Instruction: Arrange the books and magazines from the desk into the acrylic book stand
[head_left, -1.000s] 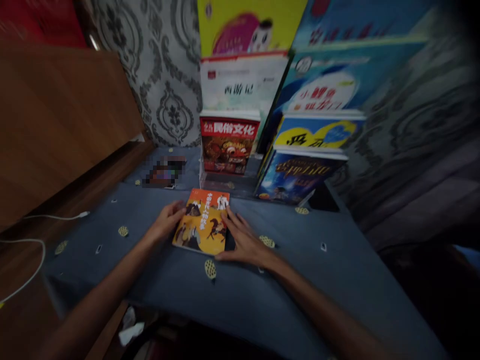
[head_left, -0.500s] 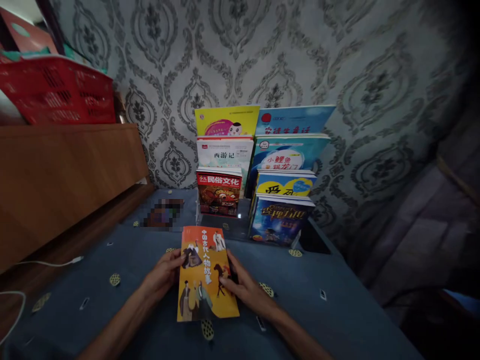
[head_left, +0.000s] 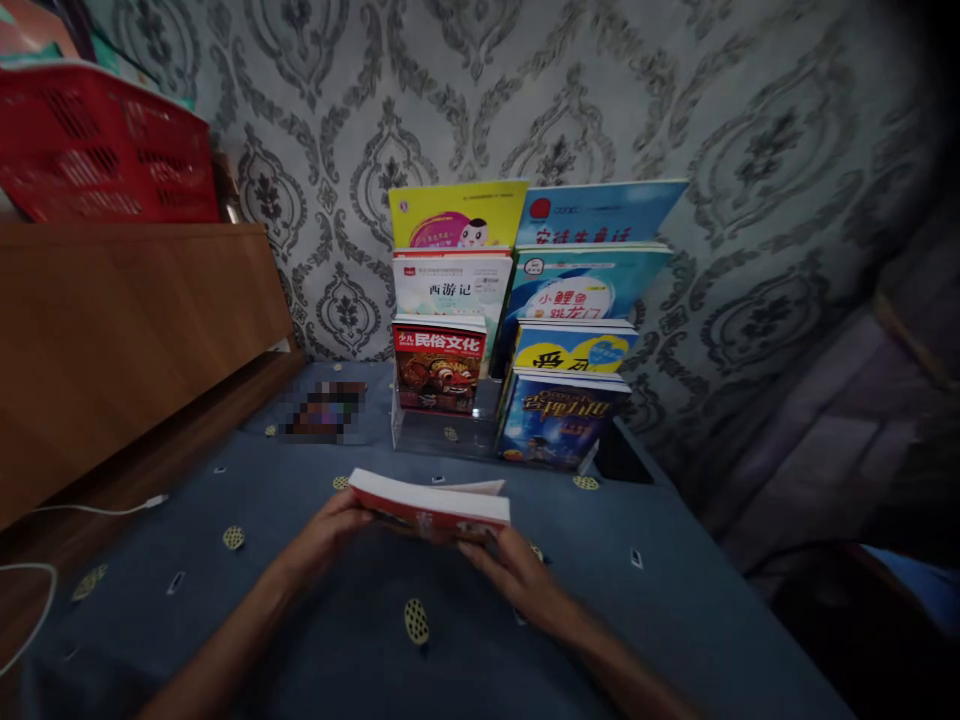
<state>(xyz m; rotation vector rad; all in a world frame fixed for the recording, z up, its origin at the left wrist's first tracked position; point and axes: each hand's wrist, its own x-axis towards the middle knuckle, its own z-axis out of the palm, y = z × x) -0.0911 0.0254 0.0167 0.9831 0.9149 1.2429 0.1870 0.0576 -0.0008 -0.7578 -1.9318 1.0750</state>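
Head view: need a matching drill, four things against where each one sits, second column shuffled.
Column 1
1. orange paperback book
2. red plastic basket
3. red-covered magazine
4. white cable

Column 2
A. front left tier of the clear book rack
B. lying on the brown wooden ledge at far left
C. on top of the brown wooden cabinet
D. in the grip of the left hand and right hand, above the blue tablecloth

Pairs: 1-D, 2-C, 3-A, 4-B
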